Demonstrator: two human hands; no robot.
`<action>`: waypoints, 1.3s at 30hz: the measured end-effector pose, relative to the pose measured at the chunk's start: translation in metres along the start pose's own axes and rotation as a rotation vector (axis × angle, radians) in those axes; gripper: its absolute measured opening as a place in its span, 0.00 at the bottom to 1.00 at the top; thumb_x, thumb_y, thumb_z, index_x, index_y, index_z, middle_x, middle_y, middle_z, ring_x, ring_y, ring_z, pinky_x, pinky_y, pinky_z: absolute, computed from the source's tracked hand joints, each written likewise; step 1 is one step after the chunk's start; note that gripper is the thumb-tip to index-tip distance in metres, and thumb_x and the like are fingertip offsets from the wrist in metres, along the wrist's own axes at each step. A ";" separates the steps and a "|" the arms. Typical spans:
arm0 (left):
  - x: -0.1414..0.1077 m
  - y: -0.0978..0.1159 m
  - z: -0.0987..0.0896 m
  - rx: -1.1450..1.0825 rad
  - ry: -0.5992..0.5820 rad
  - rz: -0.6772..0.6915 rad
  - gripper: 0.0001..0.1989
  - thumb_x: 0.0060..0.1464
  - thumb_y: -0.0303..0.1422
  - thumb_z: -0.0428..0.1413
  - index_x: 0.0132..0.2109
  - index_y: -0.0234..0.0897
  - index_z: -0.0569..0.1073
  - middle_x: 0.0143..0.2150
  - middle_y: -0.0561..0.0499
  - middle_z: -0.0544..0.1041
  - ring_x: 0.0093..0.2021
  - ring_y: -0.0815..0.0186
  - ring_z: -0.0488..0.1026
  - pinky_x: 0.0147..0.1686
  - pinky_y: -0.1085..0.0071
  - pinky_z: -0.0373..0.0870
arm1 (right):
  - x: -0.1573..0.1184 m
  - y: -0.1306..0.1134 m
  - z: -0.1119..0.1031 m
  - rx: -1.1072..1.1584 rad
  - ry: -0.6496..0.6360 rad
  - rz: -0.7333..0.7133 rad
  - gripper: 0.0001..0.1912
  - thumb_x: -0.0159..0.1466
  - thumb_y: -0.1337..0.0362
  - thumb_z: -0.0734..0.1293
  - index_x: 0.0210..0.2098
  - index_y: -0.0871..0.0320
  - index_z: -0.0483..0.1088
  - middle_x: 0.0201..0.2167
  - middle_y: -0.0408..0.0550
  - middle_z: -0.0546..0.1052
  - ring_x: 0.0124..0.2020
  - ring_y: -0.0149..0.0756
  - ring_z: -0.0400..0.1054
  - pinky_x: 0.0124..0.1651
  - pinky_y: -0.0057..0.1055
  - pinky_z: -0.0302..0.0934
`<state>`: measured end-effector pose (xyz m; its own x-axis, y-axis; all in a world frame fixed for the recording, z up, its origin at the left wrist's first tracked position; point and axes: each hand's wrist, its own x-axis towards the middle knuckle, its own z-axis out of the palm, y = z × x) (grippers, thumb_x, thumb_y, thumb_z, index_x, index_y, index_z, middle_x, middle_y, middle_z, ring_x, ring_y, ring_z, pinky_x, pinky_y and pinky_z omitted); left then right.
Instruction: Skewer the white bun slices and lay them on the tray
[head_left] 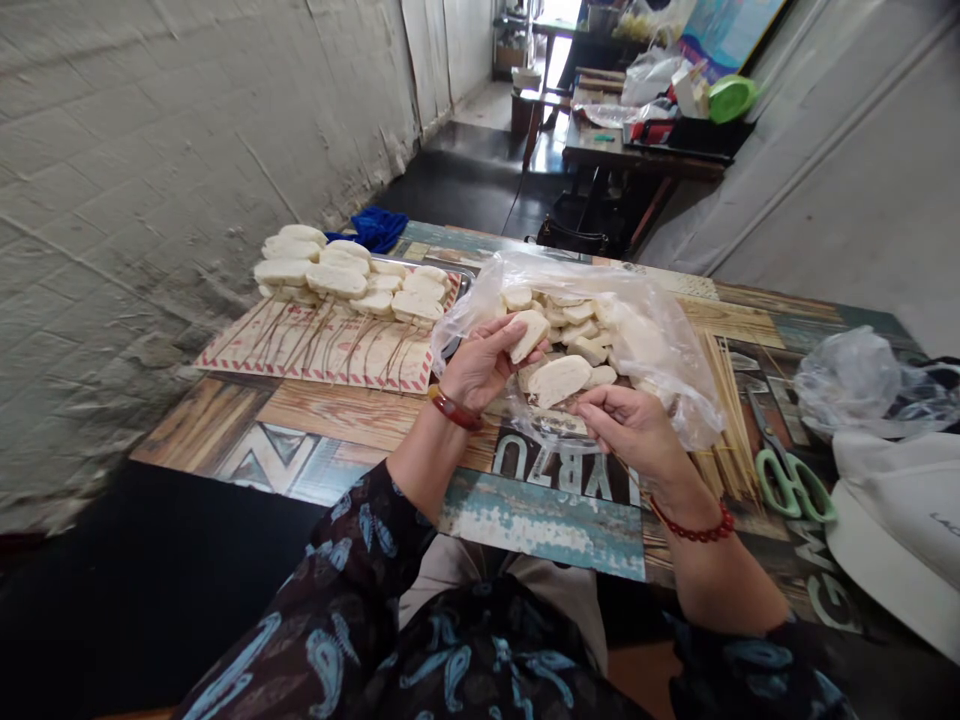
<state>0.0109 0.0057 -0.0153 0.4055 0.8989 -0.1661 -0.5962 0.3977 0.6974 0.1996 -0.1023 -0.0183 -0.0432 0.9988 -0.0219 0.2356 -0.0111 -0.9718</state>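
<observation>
One oval, off-white slice of bread-like food, held above the front of an open, clear plastic bag; left hand pinches it between thumb and fingers. One thin wooden skewer, pinched in the fingertips of the right hand, close to a larger pale slice; whether its tip touches that slice, cannot tell. Within the bag, a heap of similar pale slices. Left of the bag, rows of skewered white slices on red-and-cream printed paper; behind them, a crumpled blue cloth. Right of the bag, loose wooden skewers, green-handled scissors and a white cap. All lie on a patchwork wood-print counter.
</observation>
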 end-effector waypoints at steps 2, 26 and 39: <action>-0.001 0.001 0.001 -0.002 -0.004 0.002 0.07 0.52 0.25 0.65 0.40 0.31 0.78 0.38 0.46 0.82 0.35 0.64 0.81 0.32 0.73 0.77 | 0.000 0.000 0.000 0.001 0.001 0.010 0.10 0.61 0.58 0.69 0.31 0.60 0.77 0.17 0.39 0.69 0.15 0.25 0.60 0.18 0.23 0.54; -0.002 -0.007 0.005 0.090 -0.085 0.013 0.21 0.35 0.35 0.75 0.38 0.32 0.80 0.31 0.50 0.81 0.29 0.67 0.78 0.32 0.73 0.75 | 0.000 0.000 0.001 -0.009 0.019 0.007 0.10 0.61 0.59 0.69 0.28 0.60 0.75 0.16 0.39 0.68 0.15 0.24 0.58 0.17 0.22 0.51; -0.005 -0.008 0.007 0.137 -0.085 0.032 0.20 0.36 0.36 0.74 0.38 0.32 0.81 0.31 0.50 0.82 0.31 0.68 0.78 0.35 0.73 0.73 | 0.004 0.005 0.003 0.018 0.028 0.059 0.12 0.60 0.56 0.68 0.29 0.60 0.75 0.17 0.39 0.70 0.14 0.24 0.58 0.17 0.23 0.52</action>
<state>0.0186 -0.0030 -0.0152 0.4481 0.8897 -0.0870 -0.5122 0.3353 0.7907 0.1972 -0.0981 -0.0239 -0.0026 0.9973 -0.0731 0.2195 -0.0707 -0.9730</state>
